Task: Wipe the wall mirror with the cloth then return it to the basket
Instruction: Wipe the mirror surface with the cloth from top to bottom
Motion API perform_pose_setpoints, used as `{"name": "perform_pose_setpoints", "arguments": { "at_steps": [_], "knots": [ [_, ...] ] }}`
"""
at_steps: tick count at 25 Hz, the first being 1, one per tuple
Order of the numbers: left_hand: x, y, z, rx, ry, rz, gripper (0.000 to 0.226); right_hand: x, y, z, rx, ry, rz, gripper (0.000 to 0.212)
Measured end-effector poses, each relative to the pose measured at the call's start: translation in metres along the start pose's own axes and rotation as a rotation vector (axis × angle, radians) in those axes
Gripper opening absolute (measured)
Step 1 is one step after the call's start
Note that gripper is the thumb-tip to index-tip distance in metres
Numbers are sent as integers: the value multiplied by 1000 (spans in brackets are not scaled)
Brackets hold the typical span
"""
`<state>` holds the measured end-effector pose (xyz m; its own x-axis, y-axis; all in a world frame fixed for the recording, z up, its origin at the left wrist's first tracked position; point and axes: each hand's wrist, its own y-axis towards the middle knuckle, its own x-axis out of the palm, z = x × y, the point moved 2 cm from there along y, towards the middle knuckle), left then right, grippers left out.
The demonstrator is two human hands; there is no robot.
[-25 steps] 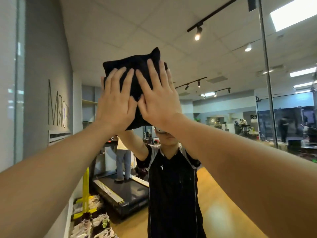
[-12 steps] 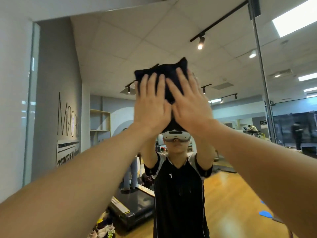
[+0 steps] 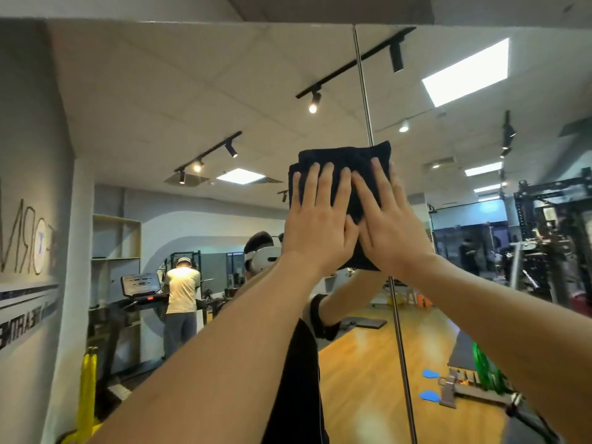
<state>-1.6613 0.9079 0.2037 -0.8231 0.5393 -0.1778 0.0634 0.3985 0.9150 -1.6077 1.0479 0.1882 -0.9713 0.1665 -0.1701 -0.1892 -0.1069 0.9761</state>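
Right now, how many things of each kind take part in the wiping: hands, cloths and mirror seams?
Hands: 2, the left hand and the right hand, both flat on the cloth
Black cloths: 1
Mirror seams: 1, a vertical strip passing behind the cloth
Total: 4

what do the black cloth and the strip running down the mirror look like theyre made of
Black cloth: looks like soft, matte terry or microfibre, folded in thick layers with rounded edges, no sheen; the exact fibre cannot be told. Vertical strip on the wall mirror: probably polished metal, since it is thin, silvery and catches the light, though it could be a bare joint between panes.
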Motion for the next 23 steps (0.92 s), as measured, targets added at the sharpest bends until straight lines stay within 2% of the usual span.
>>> {"name": "perform_pose_setpoints", "arguments": {
  "at_steps": [5, 11, 17, 23],
  "knots": [
    [10, -46, 13, 34, -60, 7, 73, 12, -54, -10, 4, 68, 42, 65],
    [19, -117, 28, 83, -22, -71, 76, 20, -123, -21, -33, 82, -23, 67],
    [13, -129, 10, 194, 62, -139, 91, 22, -127, -32, -32, 89, -37, 71],
    [5, -154, -22, 202, 81, -117, 93, 29, -126, -76, -20, 98, -11, 71]
  ]
}}
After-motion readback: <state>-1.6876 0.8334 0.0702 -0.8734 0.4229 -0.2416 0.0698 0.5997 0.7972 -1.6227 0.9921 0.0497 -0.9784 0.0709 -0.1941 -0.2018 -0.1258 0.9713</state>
